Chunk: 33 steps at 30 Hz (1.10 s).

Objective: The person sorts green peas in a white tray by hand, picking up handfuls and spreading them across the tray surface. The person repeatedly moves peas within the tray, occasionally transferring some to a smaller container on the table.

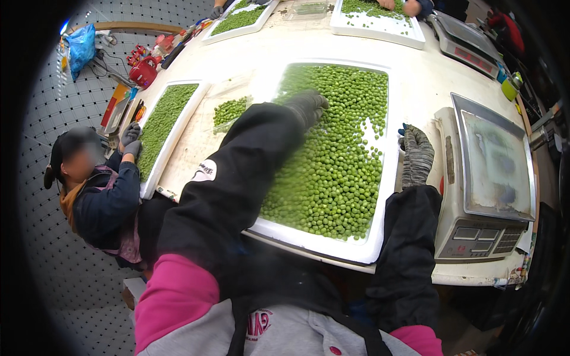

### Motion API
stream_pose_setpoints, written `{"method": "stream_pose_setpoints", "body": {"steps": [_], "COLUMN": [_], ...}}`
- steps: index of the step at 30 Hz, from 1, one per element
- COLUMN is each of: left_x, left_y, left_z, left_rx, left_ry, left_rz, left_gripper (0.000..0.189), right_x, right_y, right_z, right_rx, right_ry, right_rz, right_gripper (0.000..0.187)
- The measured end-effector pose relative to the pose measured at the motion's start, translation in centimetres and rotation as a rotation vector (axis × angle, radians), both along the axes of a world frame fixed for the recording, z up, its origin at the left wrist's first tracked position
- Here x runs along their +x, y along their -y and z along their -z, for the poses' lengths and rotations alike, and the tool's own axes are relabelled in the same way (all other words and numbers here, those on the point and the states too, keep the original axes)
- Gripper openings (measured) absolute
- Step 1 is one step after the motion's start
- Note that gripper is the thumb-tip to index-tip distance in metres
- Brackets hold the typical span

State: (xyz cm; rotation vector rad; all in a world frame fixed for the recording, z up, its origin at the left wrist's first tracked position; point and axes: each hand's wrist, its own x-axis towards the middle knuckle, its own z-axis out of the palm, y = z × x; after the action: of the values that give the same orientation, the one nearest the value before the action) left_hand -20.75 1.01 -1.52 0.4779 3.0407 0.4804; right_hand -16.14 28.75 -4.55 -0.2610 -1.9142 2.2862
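Note:
A white foam tray (pixel 376 231) full of loose green peas (pixel 338 187) lies before me, its white bottom showing in places on the right. My left hand (pixel 307 109), in a grey knit glove, reaches over the peas in the upper middle of the tray. Its fingers are bent, and their undersides are hidden. Beside the tray's right rim is my right hand (pixel 417 149), gloved in grey, with a bit of blue (pixel 402 129) at its fingertips. Whether it grips anything is unclear. A clear plastic container (pixel 222 127) with some peas stands left of the tray.
A digital scale (pixel 481 236) with a metal pan (pixel 498 160) stands close right of my right hand. At the left, a co-worker's gloved hands (pixel 131 138) rest at another pea tray (pixel 151 178). Two more trays (pixel 378 38) (pixel 236 35) and another scale (pixel 467 53) lie across the table.

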Motion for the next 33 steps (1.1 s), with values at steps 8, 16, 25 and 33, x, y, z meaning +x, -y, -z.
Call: {"method": "stream_pose_setpoints", "body": {"steps": [8, 16, 25, 33], "left_x": [-1.8, -2.2, -0.5, 0.5], "left_y": [0.4, -1.6, -0.6, 0.3], "left_z": [1.8, 0.0, -0.4, -0.3], "left_rx": [-0.072, -0.163, 0.457, 1.941], "left_ry": [0.022, 0.291, 0.284, 0.698], "left_rz": [0.011, -0.202, -0.399, -0.478], "left_gripper": [0.019, 0.025, 0.021, 0.02], "right_x": [-0.2, -0.4, -0.2, 0.1], "right_y": [-0.2, -0.3, -0.1, -0.1], "right_z": [0.1, 0.4, 0.1, -0.3], "right_rx": [0.029, 0.088, 0.02, 0.076], "right_ry": [-0.009, -0.018, -0.03, -0.038], "right_rz": [-0.009, -0.025, -0.012, -0.011], "right_gripper": [0.02, 0.02, 0.019, 0.019]}}
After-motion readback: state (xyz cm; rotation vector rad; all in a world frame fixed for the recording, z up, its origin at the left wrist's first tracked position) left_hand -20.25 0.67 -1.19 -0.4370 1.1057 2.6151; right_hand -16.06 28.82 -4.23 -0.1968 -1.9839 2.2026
